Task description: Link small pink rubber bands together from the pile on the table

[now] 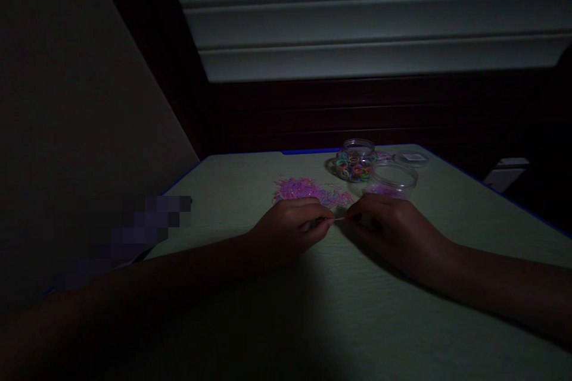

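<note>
My left hand (295,226) and my right hand (402,229) meet over the table, fingertips pinched a short way apart. Between them runs a thin, pale small rubber band (340,218), pulled straight with one end in each pinch. Just behind my left hand lies a loose pile of tiny pink and purple rubber bands (297,189). Beyond my right hand stands a clear open jar (409,181) with some pink bands in its bottom; my knuckles partly cover it.
A second clear jar (358,149) with several coloured hair ties stands at the back. Near it lies a clear round lid (411,159). The green tabletop (232,190) has a blue edge. Behind it is a slatted shutter (357,24). The room is dim.
</note>
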Available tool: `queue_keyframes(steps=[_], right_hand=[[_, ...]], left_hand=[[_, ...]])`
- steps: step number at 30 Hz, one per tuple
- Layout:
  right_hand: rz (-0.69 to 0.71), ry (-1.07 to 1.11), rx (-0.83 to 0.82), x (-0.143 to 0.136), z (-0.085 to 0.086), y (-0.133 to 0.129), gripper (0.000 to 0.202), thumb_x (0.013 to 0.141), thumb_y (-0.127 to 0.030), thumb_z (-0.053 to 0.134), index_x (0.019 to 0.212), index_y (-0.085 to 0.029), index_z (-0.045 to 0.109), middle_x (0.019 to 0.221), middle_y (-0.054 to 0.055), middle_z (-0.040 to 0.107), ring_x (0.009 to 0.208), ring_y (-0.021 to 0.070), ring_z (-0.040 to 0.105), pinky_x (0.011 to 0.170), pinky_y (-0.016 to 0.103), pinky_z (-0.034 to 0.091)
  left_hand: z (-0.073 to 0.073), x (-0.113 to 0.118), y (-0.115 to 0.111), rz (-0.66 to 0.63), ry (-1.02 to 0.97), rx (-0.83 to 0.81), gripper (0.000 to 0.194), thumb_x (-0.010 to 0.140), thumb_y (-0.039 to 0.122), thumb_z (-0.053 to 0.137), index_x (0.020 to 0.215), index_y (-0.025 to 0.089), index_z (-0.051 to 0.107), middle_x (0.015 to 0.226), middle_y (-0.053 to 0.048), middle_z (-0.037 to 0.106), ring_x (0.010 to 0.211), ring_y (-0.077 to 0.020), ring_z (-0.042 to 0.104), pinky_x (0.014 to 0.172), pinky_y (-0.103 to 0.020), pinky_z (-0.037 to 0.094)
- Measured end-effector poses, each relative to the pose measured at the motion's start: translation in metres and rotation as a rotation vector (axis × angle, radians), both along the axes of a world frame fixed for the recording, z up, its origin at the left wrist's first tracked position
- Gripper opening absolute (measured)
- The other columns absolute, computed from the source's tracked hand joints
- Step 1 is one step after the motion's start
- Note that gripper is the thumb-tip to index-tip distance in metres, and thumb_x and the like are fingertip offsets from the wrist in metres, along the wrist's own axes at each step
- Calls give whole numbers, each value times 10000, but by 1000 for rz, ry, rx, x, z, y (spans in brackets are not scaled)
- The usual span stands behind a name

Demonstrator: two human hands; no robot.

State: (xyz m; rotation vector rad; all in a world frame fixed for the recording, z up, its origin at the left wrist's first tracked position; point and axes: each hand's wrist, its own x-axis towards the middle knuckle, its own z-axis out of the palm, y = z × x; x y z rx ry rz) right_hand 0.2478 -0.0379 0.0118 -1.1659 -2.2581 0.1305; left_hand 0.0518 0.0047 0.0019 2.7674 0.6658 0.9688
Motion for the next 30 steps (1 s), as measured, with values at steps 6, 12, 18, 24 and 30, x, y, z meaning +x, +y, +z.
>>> queue_keyframes(steps=[6,12,18,24,30], right_hand=[[-8,21,-34,0,-2,2,96,797,-226,490,787,-181,575,726,-4,578,646,94,516,573,197,358],[22,51,-52,-2,-3,3,102,775,-191,499,818,-185,591,725,-11,582,646,89,520,585,190,367],[12,140,-148,-1,-4,6,207,737,-130,475,903,-197,580,789,-18,613,653,89,537,587,185,385],[10,146,-148,-1,0,4,107,767,-216,478,799,-186,577,719,-21,589,613,85,509,553,193,362],[35,116,-128,-2,-4,4,148,747,-316,533,822,-193,567,708,-27,563,583,77,486,514,196,338]], left_hand=[[0,0,0,-7,-4,6,135,799,174,476,821,134,604,674,-5,558,558,-55,455,538,-171,371],[0,0,0,12,1,0,138,797,176,474,826,142,604,673,1,556,545,-50,447,533,-167,364],[-1,0,-1,34,1,-19,129,795,181,485,840,152,602,680,6,554,532,-49,431,528,-167,352],[-1,-1,-1,27,-26,-35,100,777,163,510,832,156,594,699,13,558,522,-42,421,523,-164,346],[0,-1,-1,47,-11,-45,101,772,164,512,832,159,592,690,14,559,528,-46,436,517,-164,350]])
